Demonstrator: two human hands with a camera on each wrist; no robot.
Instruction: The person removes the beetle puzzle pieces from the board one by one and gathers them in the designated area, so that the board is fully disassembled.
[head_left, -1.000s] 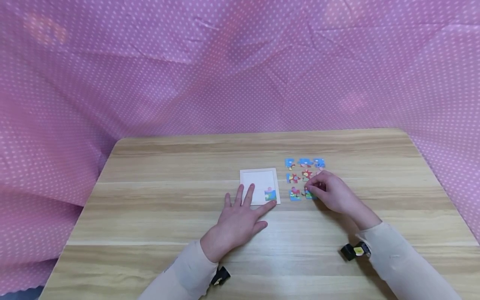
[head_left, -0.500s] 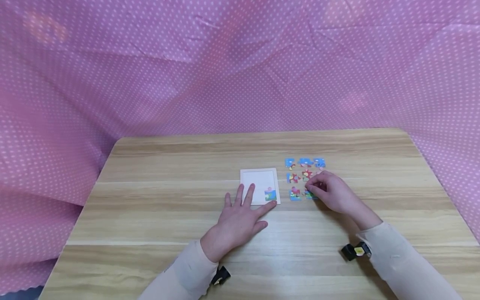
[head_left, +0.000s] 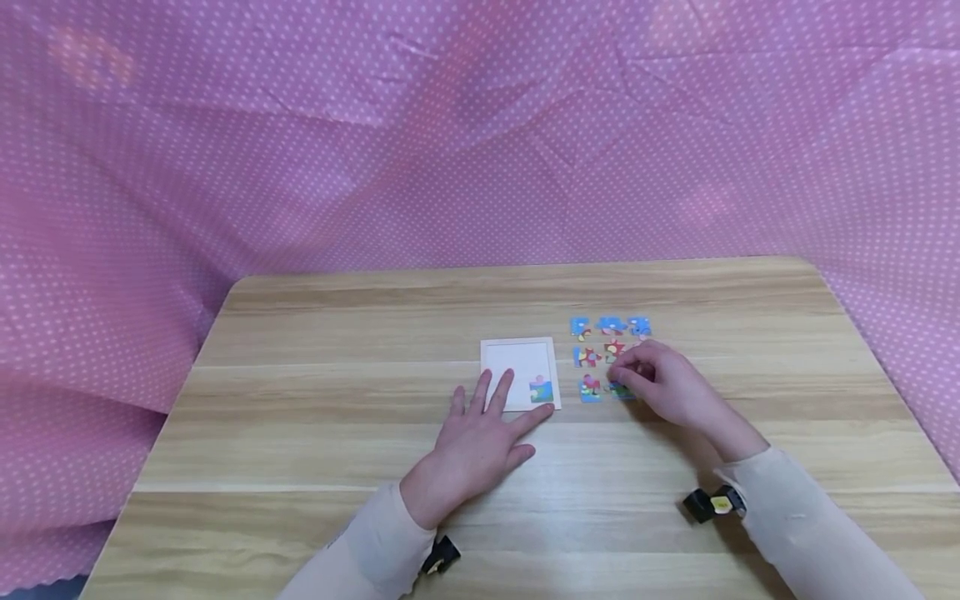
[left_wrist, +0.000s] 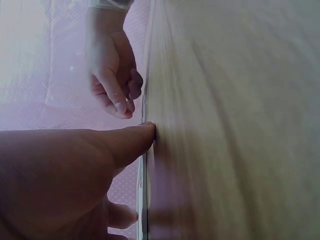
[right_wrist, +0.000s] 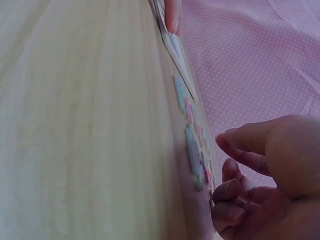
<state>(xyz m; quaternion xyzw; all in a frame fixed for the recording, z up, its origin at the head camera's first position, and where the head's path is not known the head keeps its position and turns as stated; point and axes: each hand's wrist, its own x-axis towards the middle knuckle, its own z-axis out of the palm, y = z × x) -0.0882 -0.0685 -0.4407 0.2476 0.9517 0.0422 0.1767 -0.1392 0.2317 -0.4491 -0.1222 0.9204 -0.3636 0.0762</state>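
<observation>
My left hand (head_left: 474,442) lies flat with fingers spread over the lower part of a white square puzzle frame (head_left: 517,350), its fingertips resting on it. A green and blue puzzle piece (head_left: 542,392) sits in the frame's lower right corner. Over the loose pieces on the right hovers my right hand (head_left: 663,383), fingers curled, thumb and index tips together. Below those fingertips lies another green piece (head_left: 622,392), partly covered. In the right wrist view, the right hand (right_wrist: 260,175) stands a little above the pieces, with nothing seen between its fingertips.
More loose puzzle pieces lie in rows: blue ones (head_left: 611,326) at the back, a red and yellow one (head_left: 587,357) and a red, green and blue one (head_left: 590,388) nearer. The wooden table (head_left: 337,400) ends at a pink dotted curtain (head_left: 480,167).
Both hands have hardly moved. The right hand stays over the loose pieces, and the green piece beneath its fingertips is a little more covered.
</observation>
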